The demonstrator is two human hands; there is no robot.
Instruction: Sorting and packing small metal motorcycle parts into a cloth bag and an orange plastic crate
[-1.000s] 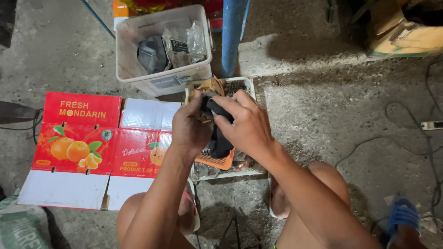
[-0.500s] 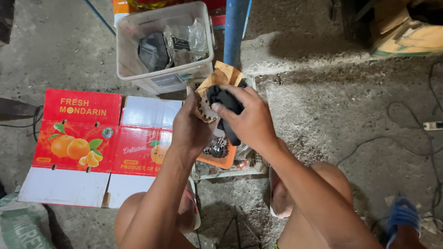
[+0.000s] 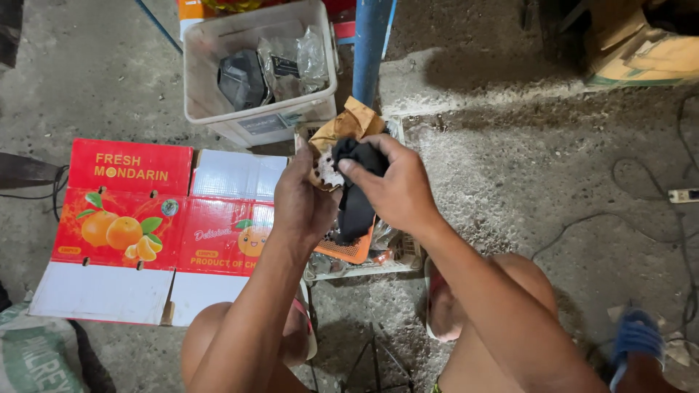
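Note:
My left hand grips a crumpled piece of brown paper that holds something pale and speckled at its middle. My right hand is closed on a black cloth and presses its upper end against the paper's contents. The cloth hangs down between my two hands. Both hands are raised above a small white crate that holds an orange tray and bits of clutter. My knees show at the bottom of the view.
A flattened red and white fruit carton lies on the concrete to the left. A white plastic tub with a black object and clear bags stands behind. A blue post, cardboard boxes and a cable are at the right.
Both hands have lifted up from the crate. The brown paper has come into view in my left hand, and my right hand has brought the black cloth up to it.

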